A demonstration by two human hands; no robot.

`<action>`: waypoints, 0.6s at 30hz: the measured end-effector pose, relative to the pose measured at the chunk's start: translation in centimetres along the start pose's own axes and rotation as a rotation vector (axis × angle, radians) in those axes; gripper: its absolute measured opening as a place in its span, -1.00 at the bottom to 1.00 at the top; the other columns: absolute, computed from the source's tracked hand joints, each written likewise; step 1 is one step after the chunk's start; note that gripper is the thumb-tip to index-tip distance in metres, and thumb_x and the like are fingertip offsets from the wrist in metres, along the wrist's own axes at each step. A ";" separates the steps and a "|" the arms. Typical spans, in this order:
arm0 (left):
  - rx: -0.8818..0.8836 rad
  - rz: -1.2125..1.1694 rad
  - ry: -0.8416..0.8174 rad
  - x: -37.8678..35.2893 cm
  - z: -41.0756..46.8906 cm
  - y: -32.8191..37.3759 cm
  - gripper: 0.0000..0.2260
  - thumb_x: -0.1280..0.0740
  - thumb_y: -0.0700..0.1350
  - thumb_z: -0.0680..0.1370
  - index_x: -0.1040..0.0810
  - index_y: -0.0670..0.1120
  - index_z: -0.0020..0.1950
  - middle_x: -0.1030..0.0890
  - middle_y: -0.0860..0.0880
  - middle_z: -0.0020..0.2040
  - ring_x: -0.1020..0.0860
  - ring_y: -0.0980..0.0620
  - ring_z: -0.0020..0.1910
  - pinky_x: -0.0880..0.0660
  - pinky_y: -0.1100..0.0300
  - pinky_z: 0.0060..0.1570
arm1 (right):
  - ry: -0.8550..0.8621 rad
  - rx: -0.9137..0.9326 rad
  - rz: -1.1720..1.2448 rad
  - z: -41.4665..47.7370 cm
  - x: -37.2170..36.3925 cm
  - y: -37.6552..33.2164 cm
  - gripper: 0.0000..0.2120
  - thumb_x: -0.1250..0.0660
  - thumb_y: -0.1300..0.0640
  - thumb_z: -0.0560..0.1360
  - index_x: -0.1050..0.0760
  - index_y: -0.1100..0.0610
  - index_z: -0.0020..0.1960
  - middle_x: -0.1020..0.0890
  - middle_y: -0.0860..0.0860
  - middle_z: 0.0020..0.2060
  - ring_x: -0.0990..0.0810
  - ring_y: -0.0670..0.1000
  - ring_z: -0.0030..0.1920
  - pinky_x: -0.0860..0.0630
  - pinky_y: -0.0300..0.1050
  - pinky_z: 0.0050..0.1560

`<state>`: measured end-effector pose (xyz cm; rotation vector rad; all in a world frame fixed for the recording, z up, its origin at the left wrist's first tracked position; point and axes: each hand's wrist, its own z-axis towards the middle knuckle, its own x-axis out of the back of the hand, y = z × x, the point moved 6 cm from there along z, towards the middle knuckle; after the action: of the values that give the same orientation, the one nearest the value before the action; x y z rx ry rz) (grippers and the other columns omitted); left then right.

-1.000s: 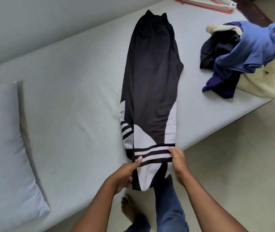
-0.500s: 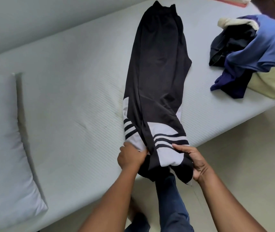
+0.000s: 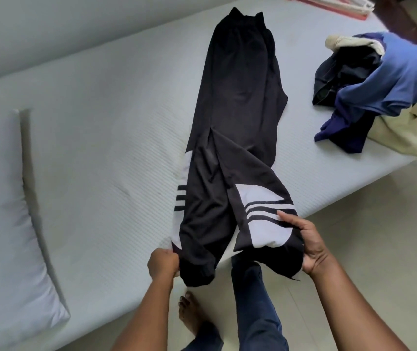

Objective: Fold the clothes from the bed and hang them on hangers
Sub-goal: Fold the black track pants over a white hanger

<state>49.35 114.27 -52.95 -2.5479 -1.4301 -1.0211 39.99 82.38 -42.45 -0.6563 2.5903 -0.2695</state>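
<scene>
We see smooth, faintly shiny black cloth trousers on a finely ribbed matt mattress, a soft matt cloth pillow, and glossy floor tiles.

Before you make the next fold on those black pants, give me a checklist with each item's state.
1. Left hand grips one leg cuff: ok.
2. Right hand grips the other leg's hem: ok.
3. Legs of the black track pants aligned: not ok, ends spread apart.
4. Waistband lying on the bed: ok.
5. Clothes pile clear of the pants: ok, apart.
6. Hanger ready: cannot tell; pink and cream objects at the far corner are cut off.
</scene>
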 end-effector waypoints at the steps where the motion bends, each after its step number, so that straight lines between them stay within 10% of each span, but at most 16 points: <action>1: -0.054 0.107 0.113 0.8 -0.3 0.5 -0.94 -0.27 -0.28 0.58 -0.52 -0.23 -0.06 -0.66 -0.21 -0.04 -0.61 -0.18 -0.15 -0.58 -0.02 -0.15 | -0.005 -0.001 -0.003 0.0 -0.5 0.1 -0.61 -0.36 0.14 0.57 -0.61 0.32 0.33 -0.63 0.29 0.29 -0.65 0.31 0.26 -0.58 0.25 0.29; 6: -0.296 0.240 0.075 -1.5 -2.4 1.9 -0.51 -0.46 0.24 0.50 -0.37 -0.10 0.11 -0.53 -0.04 0.00 -0.57 -0.14 -0.04 -0.45 0.05 -0.13 | -0.067 0.004 -0.004 0.0 -2.5 1.4 -0.61 -0.35 0.12 0.58 -0.61 0.30 0.34 -0.62 0.30 0.31 -0.64 0.31 0.28 -0.62 0.24 0.23; 12: -0.192 0.563 0.021 0.0 -1.6 -1.8 -0.66 -0.42 -0.22 0.43 -0.42 -0.11 0.16 -0.58 -0.11 0.07 -0.60 -0.14 0.02 -0.60 -0.01 -0.01 | -0.178 -0.084 -0.004 -0.3 -5.6 4.6 -0.59 -0.31 0.17 0.61 -0.56 0.33 0.39 -0.61 0.28 0.32 -0.60 0.29 0.34 -0.48 0.21 0.41; 15: -0.482 0.188 0.098 1.8 -2.4 1.7 -0.81 -0.48 -0.14 0.48 -0.51 -0.07 0.00 -0.61 -0.08 -0.09 -0.60 -0.11 -0.09 -0.53 0.02 -0.10 | -0.230 -0.141 0.010 0.0 -7.3 6.7 -0.56 -0.29 0.21 0.61 -0.50 0.36 0.44 -0.57 0.29 0.37 -0.55 0.30 0.40 -0.43 0.24 0.47; 18: -0.265 -0.415 -0.540 0.2 -2.8 4.6 -0.53 -0.33 0.26 0.62 -0.65 -0.16 0.11 -0.69 -0.17 0.12 -0.62 -0.29 0.18 -0.51 0.00 0.14 | -0.276 -0.168 0.087 0.9 -8.5 8.1 -0.53 -0.29 0.16 0.64 -0.44 0.36 0.49 -0.51 0.29 0.44 -0.48 0.29 0.47 -0.34 0.25 0.54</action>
<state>51.58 110.81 -49.45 -2.9395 -2.1594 -0.5966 43.84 93.51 -42.37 -0.5904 2.3826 0.0637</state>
